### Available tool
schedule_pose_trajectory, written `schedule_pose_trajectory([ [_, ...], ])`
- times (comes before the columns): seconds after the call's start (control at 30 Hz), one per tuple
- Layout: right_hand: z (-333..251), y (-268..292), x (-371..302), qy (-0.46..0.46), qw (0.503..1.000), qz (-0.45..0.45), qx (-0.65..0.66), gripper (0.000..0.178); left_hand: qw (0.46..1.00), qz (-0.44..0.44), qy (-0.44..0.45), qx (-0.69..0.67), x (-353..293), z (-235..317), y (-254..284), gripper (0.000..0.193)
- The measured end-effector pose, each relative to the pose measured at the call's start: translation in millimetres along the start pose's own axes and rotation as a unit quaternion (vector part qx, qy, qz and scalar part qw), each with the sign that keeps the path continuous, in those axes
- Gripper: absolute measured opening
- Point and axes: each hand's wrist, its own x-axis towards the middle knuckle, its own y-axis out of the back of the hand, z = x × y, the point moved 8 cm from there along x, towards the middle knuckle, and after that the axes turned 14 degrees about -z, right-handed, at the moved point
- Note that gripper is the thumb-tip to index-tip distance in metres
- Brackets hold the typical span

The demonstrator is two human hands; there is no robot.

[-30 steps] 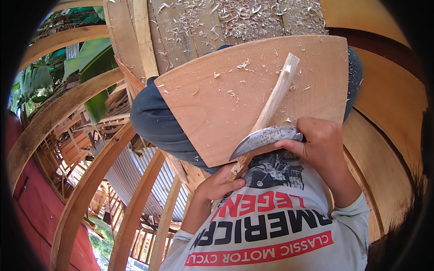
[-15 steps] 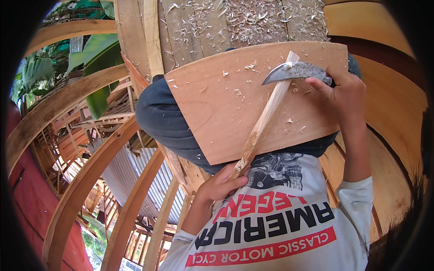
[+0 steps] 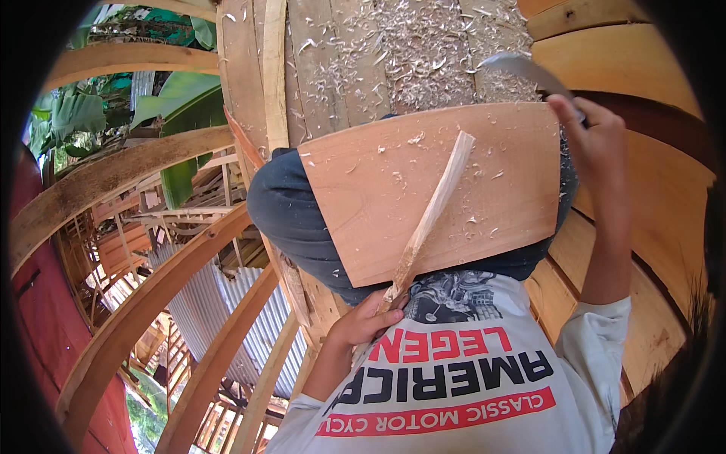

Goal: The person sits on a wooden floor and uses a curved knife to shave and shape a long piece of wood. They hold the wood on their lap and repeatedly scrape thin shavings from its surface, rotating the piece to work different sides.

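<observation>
My left hand point(image 3: 368, 318) is closed round the near end of a wooden stick point(image 3: 427, 219), against my shirt. The stick slants up and away to the right across a flat wooden board point(image 3: 355, 219) lying on my lap. Its far part is pale and shaved; the near part looks rougher and darker. My right hand point(image 3: 594, 140) grips a knife with a curved blade point(image 3: 529, 69), held beyond the board's far right corner, apart from the stick. The knife's handle is mostly hidden in my fingers. A few shavings point(image 3: 416, 139) lie on the board.
Many curled shavings point(image 3: 423, 53) cover the planks point(image 3: 314, 83) beyond my knees. Curved wooden ribs point(image 3: 144, 303) rise at the left, with corrugated metal sheets point(image 3: 253, 303) below them. Curved planks point(image 3: 650, 197) form a wall close on my right. Large green leaves point(image 3: 181, 113) hang at the far left.
My right hand has lifted the knife off the stick and moved it away, up and to the right. My left hand still holds the stick. The view has shifted slightly.
</observation>
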Motion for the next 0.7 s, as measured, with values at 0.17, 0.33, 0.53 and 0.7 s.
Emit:
schedule_pose_trajectory([
  [0.17,-6,-61,-28,-0.002,0.99,-0.121,0.067,0.049,0.994,0.021,-0.012,0.106,-3,8,0,0.037],
  [0.33,-2,-75,-50,0.003,0.978,-0.119,0.172,0.039,0.974,0.124,0.064,0.177,-6,39,-13,0.049],
  [0.53,-15,-71,-64,0.067,0.976,-0.123,0.167,0.03,0.934,0.24,0.06,0.258,-10,44,-23,0.05],
  [0.7,-30,-81,-86,0.132,0.966,-0.159,0.154,0.018,0.892,0.321,0.045,0.314,-21,49,-17,0.052],
])
